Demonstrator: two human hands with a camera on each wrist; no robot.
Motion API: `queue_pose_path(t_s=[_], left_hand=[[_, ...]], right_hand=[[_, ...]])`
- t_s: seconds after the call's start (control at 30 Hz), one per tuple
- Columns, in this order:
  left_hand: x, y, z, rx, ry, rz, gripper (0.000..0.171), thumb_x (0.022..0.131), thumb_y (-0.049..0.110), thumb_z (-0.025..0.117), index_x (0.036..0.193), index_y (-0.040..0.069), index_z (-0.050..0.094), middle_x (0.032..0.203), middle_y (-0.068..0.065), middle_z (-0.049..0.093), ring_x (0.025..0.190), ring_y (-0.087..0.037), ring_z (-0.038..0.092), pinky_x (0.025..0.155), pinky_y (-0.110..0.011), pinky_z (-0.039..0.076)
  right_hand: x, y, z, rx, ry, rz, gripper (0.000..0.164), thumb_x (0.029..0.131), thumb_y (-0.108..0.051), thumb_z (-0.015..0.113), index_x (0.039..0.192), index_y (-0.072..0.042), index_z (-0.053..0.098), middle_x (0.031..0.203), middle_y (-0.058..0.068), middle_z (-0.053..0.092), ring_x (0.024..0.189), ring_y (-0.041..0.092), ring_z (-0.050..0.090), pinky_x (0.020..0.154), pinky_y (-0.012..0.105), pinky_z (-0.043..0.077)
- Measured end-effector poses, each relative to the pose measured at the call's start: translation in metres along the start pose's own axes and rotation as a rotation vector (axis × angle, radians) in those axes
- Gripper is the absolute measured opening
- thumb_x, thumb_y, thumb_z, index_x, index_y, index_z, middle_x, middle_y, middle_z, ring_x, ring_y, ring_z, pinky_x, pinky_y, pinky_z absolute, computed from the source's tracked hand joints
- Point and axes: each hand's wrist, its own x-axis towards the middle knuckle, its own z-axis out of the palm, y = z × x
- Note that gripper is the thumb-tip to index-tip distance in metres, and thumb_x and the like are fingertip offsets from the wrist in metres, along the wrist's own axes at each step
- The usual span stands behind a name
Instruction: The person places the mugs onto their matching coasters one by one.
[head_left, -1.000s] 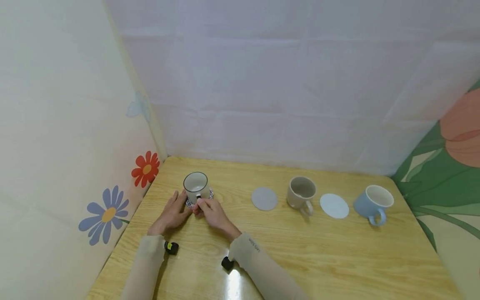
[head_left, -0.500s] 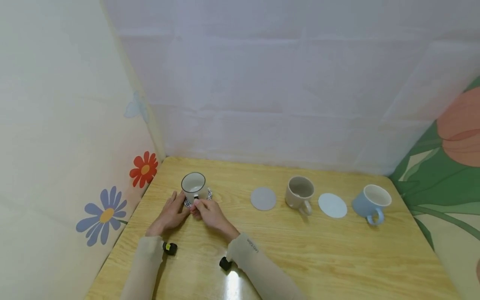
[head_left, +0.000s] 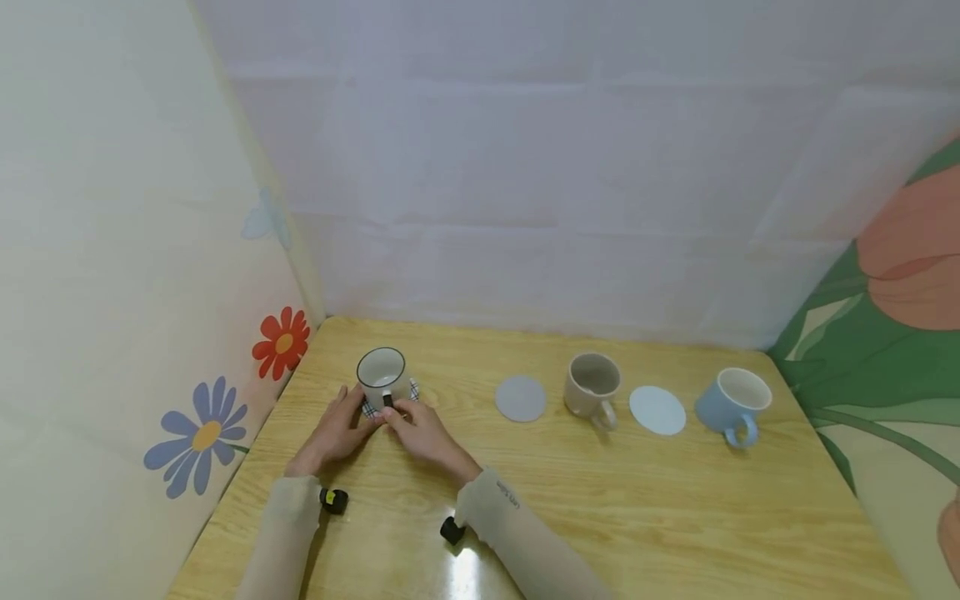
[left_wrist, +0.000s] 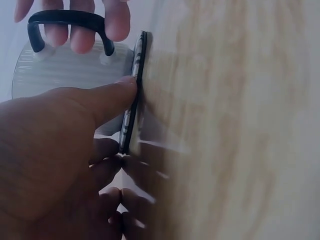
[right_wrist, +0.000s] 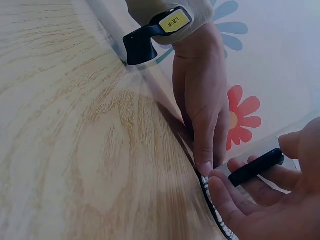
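1. Printed flowers on the left-hand wall: one blue [head_left: 178,450], one red [head_left: 279,350].
2. Left hand [head_left: 330,433]: relaxed, fingers lightly bent and lowered toward the wood, thumb tip touching the edge of the checked coaster; nothing lifted. Black wrist device [head_left: 333,501] at the cuff.
3. White mug [head_left: 373,392], dark rim, black handle: upright on the checked coaster, between the two hands.
4. Checked coaster [left_wrist: 139,59], dark edge: lying flat under the white mug.
5. Right hand [head_left: 427,435]: partly closed, fingers loosely hooked in the white mug's handle, thumb beside it.
6. Grey coaster [head_left: 521,398]: round, flat on the wood-grain table [head_left: 570,508], well apart from the hands.
7. Beige mug [head_left: 581,398]: standing just beside the grey coaster, handle toward the person.
8. Pale coaster [head_left: 657,410]: round, flat, between the beige and blue mugs.
9. Blue mug [head_left: 716,406]: standing near the pale coaster, pale interior, handle toward the person.
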Motion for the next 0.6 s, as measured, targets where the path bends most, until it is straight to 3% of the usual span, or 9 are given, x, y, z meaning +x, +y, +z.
queue_pose_path(t_s=[0.1, 0.2, 0.6], left_hand=[[0.001, 0.0, -0.001, 0.001, -0.002, 0.007, 0.081, 0.097, 0.046, 0.062, 0.161, 0.017, 0.022, 0.166, -0.016, 0.018, 0.149, -0.052, 0.006, 0.115, -0.073, 0.012], [0.001, -0.001, -0.003, 0.0, 0.004, 0.02, 0.077, 0.097, 0.042, 0.064, 0.159, 0.016, 0.026, 0.165, -0.019, 0.02, 0.148, -0.054, 0.007, 0.114, -0.073, 0.012], [-0.004, 0.005, -0.005, 0.001, -0.002, -0.018, 0.073, 0.098, 0.034, 0.066, 0.156, 0.007, 0.032, 0.162, -0.022, 0.025, 0.149, -0.051, 0.012, 0.118, -0.067, 0.013]], right_hand=[[-0.002, -0.001, -0.002, -0.026, 0.005, 0.005, 0.037, 0.106, -0.037, 0.049, 0.115, -0.008, 0.071, 0.115, 0.002, 0.071, 0.099, 0.01, 0.063, 0.086, 0.027, 0.052], [-0.004, -0.002, -0.003, -0.017, 0.005, 0.007, 0.035, 0.105, -0.035, 0.05, 0.119, -0.009, 0.07, 0.119, 0.002, 0.07, 0.108, 0.015, 0.065, 0.093, 0.031, 0.053], [-0.015, -0.011, -0.008, 0.002, 0.019, 0.022, 0.036, 0.105, -0.031, 0.052, 0.128, -0.008, 0.066, 0.128, 0.008, 0.067, 0.111, 0.024, 0.068, 0.089, 0.03, 0.056]])
